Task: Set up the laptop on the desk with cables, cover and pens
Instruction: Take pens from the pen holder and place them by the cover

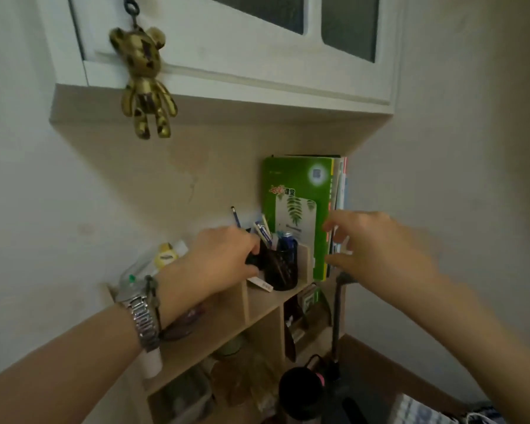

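A dark pen holder (pixel 283 270) full of pens and markers stands on top of a small wooden shelf unit (pixel 202 335). My left hand (pixel 224 258), with a metal watch on its wrist, is closed on the holder's left rim. My right hand (pixel 371 240) is at the spines of the upright books (pixel 297 209), fingers spread around the edge of the green one, touching but not clearly gripping it. No laptop, cable or cover shows in the head view.
A white wall cabinet (pixel 227 56) hangs above with a gold bear charm (pixel 146 84) dangling from it. Bottles and tubes (pixel 162 255) lie left of the holder. A black lamp stem (pixel 338 316) and a black cup (pixel 300 393) stand below right.
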Demonstrator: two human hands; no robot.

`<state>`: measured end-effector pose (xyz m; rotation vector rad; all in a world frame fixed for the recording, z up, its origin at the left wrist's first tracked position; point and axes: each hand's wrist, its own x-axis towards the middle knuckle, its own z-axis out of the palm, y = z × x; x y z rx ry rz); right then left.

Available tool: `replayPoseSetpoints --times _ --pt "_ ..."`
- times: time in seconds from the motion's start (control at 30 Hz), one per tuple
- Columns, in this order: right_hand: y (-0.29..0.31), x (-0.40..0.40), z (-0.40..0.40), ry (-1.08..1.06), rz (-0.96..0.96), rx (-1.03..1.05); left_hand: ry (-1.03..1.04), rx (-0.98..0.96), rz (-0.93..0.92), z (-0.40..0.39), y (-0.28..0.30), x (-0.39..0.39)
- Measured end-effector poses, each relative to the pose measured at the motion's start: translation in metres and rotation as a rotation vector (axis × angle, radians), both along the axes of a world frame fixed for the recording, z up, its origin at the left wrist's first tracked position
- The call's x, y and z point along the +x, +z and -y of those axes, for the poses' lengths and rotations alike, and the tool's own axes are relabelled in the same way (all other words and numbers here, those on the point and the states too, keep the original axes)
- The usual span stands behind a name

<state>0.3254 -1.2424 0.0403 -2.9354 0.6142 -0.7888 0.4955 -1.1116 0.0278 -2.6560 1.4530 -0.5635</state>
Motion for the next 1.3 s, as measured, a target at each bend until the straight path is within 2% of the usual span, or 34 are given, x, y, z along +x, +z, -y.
replayPoseSetpoints --times 0.23,0.43,0.57,0.8,1.03,1.3 --pt "-0.04 0.119 0.013 -0.028 0.125 0.295 0.007 -0.049 -0.121 0.026 -0.004 0.079" --pt "-0.089 0.165 0.039 -0.102 0.287 0.469 -0.081 -0.093 -0.145 0.054 -0.015 0.105" --pt "-0.105 0.18 0.052 -0.1 0.369 0.486 -0.138 -0.132 -0.178 0.072 -0.026 0.112" --pt "-0.106 0.193 0.065 -0.076 0.361 0.479 -0.183 -0.176 -0.178 0.094 -0.042 0.113" --pt "-0.105 0.197 0.071 -0.087 0.353 0.448 -0.142 -0.203 -0.195 0.111 -0.045 0.119" --pt "-0.099 0.197 0.073 -0.101 0.376 0.46 -0.166 -0.277 -0.307 0.111 -0.042 0.12"
